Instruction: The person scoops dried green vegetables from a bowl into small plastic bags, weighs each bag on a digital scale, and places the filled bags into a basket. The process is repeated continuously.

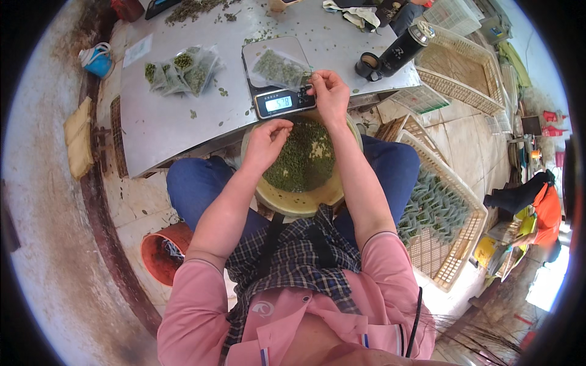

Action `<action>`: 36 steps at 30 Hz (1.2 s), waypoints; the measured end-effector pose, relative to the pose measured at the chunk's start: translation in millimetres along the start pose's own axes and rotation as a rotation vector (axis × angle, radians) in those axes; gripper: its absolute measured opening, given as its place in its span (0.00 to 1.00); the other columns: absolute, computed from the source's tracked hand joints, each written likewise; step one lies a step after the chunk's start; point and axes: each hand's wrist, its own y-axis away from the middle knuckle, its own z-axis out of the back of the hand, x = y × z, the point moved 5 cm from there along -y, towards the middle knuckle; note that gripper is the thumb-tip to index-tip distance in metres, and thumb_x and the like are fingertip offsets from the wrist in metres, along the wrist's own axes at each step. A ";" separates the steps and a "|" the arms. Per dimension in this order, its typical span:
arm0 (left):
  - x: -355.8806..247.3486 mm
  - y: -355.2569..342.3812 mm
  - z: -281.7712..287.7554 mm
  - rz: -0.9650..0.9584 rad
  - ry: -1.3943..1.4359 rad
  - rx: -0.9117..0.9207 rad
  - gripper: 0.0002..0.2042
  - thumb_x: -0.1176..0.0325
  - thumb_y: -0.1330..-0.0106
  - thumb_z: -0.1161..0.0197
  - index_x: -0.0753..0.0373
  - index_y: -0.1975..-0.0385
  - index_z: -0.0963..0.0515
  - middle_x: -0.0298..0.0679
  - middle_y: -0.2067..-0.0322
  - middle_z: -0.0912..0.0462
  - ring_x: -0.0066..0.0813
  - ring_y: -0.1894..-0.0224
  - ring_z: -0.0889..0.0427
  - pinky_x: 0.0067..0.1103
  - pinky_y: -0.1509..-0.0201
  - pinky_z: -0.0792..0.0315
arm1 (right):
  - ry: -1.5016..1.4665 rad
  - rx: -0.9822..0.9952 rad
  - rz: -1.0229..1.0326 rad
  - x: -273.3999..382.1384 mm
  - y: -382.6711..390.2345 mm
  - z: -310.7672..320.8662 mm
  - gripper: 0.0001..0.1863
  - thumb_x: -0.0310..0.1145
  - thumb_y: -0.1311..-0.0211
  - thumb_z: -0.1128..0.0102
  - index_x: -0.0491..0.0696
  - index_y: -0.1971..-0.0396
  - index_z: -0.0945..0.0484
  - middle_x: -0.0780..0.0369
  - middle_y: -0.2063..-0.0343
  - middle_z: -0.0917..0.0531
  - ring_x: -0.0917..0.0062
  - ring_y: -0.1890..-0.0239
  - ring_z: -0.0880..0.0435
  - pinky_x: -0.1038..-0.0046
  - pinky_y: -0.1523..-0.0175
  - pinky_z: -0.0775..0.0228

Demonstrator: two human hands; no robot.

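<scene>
A yellow bowl [293, 201] full of small green pieces rests on my lap. My left hand [266, 141] hovers over its left side, fingers pinched on some green pieces. My right hand [329, 91] reaches to the table edge and pinches the corner of a clear plastic bag [278, 66] of green pieces lying on a small digital scale [282, 102].
Several filled clear bags [180, 70] lie on the grey metal table [171, 116]. A black flask [403, 49] and its cap stand at right. Pale plastic crates [439, 219] sit to my right, an orange bucket [160, 253] to my left. A person in orange crouches far right.
</scene>
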 end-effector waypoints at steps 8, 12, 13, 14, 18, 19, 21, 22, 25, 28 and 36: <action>0.3 -1.8 1.0 -0.005 0.033 -0.032 0.08 0.77 0.35 0.43 0.68 0.58 0.20 0.36 0.66 0.16 0.19 0.64 0.19 0.16 0.58 0.25 | -0.258 -0.004 -0.261 -16.5 2.0 6.9 0.05 0.29 0.33 0.46 0.44 0.62 0.26 0.63 0.71 0.18 0.82 0.75 0.19 0.84 0.73 0.32; -2.6 -2.2 1.0 -0.004 0.026 -0.028 0.08 0.77 0.35 0.43 0.68 0.59 0.20 0.36 0.66 0.16 0.18 0.64 0.19 0.16 0.58 0.25 | -0.529 0.037 -0.372 -18.5 1.7 8.0 0.05 0.31 0.33 0.45 0.48 0.60 0.28 0.62 0.68 0.19 0.79 0.69 0.18 0.81 0.69 0.28; -3.2 -2.2 0.6 -0.001 0.028 -0.028 0.08 0.77 0.35 0.43 0.68 0.59 0.20 0.36 0.66 0.16 0.18 0.64 0.19 0.15 0.58 0.26 | -0.584 0.048 -0.371 -16.9 1.6 9.3 0.05 0.31 0.32 0.45 0.48 0.60 0.28 0.63 0.68 0.19 0.79 0.69 0.18 0.80 0.68 0.27; -3.4 -2.4 0.0 0.002 0.031 -0.027 0.08 0.77 0.35 0.43 0.68 0.59 0.20 0.36 0.66 0.16 0.18 0.64 0.19 0.15 0.58 0.26 | -0.638 0.058 -0.369 -15.1 2.3 11.6 0.05 0.31 0.32 0.46 0.48 0.60 0.29 0.63 0.69 0.19 0.78 0.68 0.18 0.79 0.67 0.26; -0.5 -2.9 0.5 0.005 0.043 -0.020 0.08 0.76 0.34 0.43 0.67 0.58 0.20 0.36 0.65 0.16 0.19 0.62 0.18 0.16 0.57 0.25 | -0.847 0.114 -0.354 -8.4 10.1 27.1 0.04 0.30 0.32 0.47 0.48 0.60 0.29 0.63 0.69 0.21 0.76 0.68 0.20 0.76 0.64 0.24; 2.3 -3.4 1.0 -0.002 0.029 -0.014 0.08 0.75 0.33 0.43 0.66 0.57 0.20 0.36 0.64 0.16 0.20 0.62 0.18 0.17 0.56 0.25 | -0.858 0.125 -0.358 -6.8 15.0 31.8 0.03 0.29 0.31 0.48 0.48 0.61 0.29 0.63 0.70 0.22 0.77 0.69 0.21 0.77 0.64 0.25; 5.6 -3.7 -0.1 0.027 0.063 -0.003 0.09 0.72 0.31 0.44 0.65 0.55 0.21 0.37 0.62 0.16 0.22 0.60 0.18 0.19 0.56 0.25 | -0.792 0.214 -0.357 -2.8 24.9 41.4 0.03 0.30 0.31 0.48 0.48 0.62 0.28 0.64 0.71 0.22 0.79 0.71 0.22 0.78 0.65 0.26; 7.0 -3.6 -1.7 0.062 0.112 0.003 0.10 0.70 0.31 0.44 0.64 0.53 0.22 0.37 0.61 0.17 0.22 0.60 0.18 0.19 0.57 0.24 | -0.758 0.257 -0.356 -1.3 30.5 44.6 0.03 0.30 0.31 0.48 0.48 0.63 0.28 0.64 0.72 0.22 0.79 0.71 0.22 0.79 0.65 0.27; -8.6 2.1 -10.7 0.327 0.609 0.025 0.12 0.66 0.29 0.45 0.63 0.51 0.24 0.37 0.62 0.18 0.24 0.62 0.18 0.19 0.62 0.24 | -0.363 0.421 -0.392 2.2 52.7 47.8 0.05 0.32 0.33 0.45 0.47 0.66 0.24 0.64 0.73 0.20 0.81 0.74 0.23 0.81 0.68 0.30; -2.3 6.0 -18.7 0.421 0.760 0.125 0.12 0.64 0.29 0.45 0.62 0.52 0.26 0.36 0.64 0.19 0.23 0.65 0.19 0.17 0.66 0.25 | 0.046 0.583 -0.354 13.5 64.9 34.1 0.08 0.35 0.36 0.40 0.45 0.66 0.21 0.65 0.73 0.19 0.82 0.75 0.23 0.82 0.69 0.31; 26.6 2.5 -27.0 0.405 0.513 0.222 0.09 0.65 0.29 0.45 0.62 0.56 0.25 0.34 0.67 0.21 0.20 0.68 0.20 0.16 0.68 0.26 | 0.594 -0.048 0.153 13.4 12.5 19.6 0.12 0.35 0.48 0.33 0.43 0.66 0.17 0.57 0.77 0.17 0.70 0.74 0.18 0.72 0.64 0.27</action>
